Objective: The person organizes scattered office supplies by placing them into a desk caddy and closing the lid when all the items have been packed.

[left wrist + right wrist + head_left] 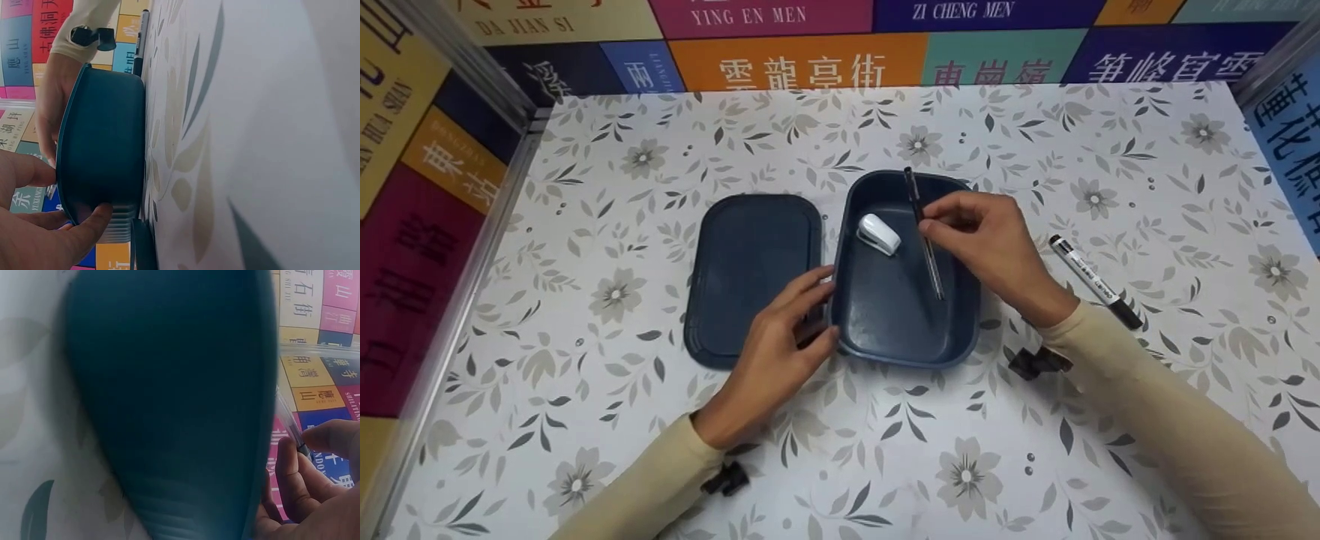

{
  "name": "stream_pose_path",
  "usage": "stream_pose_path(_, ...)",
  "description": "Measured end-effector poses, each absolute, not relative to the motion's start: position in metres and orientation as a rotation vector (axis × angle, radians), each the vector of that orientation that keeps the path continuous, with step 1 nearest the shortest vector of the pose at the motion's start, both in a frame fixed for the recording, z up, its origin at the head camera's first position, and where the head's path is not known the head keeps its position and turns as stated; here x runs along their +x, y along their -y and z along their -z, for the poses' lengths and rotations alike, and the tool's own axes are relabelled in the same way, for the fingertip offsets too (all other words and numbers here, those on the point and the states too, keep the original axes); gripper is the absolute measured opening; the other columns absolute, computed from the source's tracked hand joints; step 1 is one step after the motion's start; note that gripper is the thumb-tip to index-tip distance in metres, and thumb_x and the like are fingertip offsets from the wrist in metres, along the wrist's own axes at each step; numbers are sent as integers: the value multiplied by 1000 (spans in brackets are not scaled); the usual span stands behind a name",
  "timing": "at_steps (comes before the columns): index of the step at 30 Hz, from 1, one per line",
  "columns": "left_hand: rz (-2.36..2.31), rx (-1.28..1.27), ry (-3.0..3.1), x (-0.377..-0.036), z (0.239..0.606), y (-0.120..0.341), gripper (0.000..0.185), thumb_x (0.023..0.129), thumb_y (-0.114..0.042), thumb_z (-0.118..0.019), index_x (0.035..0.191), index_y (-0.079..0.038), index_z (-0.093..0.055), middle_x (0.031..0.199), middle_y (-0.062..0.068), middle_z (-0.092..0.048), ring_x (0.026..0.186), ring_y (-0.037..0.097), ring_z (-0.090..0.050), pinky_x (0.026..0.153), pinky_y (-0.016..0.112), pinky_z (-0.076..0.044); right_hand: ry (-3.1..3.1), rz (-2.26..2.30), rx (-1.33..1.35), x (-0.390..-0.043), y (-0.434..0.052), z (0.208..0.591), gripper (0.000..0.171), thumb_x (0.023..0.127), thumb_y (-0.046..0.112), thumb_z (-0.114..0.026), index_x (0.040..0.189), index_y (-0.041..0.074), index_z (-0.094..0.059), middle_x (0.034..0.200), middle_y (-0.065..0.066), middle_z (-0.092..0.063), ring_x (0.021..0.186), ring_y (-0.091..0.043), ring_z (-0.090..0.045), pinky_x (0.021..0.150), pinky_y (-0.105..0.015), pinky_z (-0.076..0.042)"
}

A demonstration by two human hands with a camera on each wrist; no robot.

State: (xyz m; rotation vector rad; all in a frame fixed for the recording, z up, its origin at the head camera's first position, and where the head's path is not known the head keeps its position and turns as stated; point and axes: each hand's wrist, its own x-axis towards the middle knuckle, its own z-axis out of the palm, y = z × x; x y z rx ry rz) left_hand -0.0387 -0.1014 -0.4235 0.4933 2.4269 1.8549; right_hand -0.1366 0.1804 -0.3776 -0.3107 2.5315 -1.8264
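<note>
A dark blue plastic box (904,337) stands uncovered on the table. My right hand (986,244) is over its right side and pinches a pen (933,274) with a black cap end and a clear barrel. The pen slants, its lower end inside the box; whether it touches the floor I cannot tell. A small white stapler (877,234) lies in the box's upper left part. My left hand (780,341) touches the box's left wall and rim with loosely extended fingers (93,225). The right wrist view shows mostly the box's outer wall (180,405).
The matching blue lid (754,274) lies flat left of the box, partly behind my left hand. A white and black marker (1093,279) lies on the right. The flower-patterned tabletop (967,476) meets colourful printed panels (802,60) at the back and sides.
</note>
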Motion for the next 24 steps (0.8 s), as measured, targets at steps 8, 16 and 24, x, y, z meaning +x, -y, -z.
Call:
stream_pose_path(8, -1834, 489, -2445, -39, 423, 102, 56, 98, 5, -71, 152, 10, -58, 167, 7, -50, 146, 22, -57, 107, 38, -60, -2531, 1734, -365, -143, -169, 382, 11, 96, 3, -81, 106, 0, -84, 90, -3, -80, 82, -11, -70, 79, -22, -56)
stream_pose_path(16, -1859, 495, -2427, -39, 424, 102, 57, 97, 6, -70, 153, 11, -58, 168, 9, -50, 145, 26, -58, 108, 39, -60, -2584, 1572, -413, -139, -156, 386, 11, 97, 8, -80, 105, 4, -85, 91, -4, -81, 83, -12, -72, 81, -22, -56)
stream_pose_path(24, -1836, 479, -2423, -38, 423, 101, 55, 101, 4, -70, 155, 7, -57, 169, 4, -48, 146, 23, -57, 109, 38, -59, -2668, 1351, -426, -134, -148, 391, 12, 96, 12, -78, 105, 10, -86, 90, -1, -81, 83, -15, -72, 73, -21, -54)
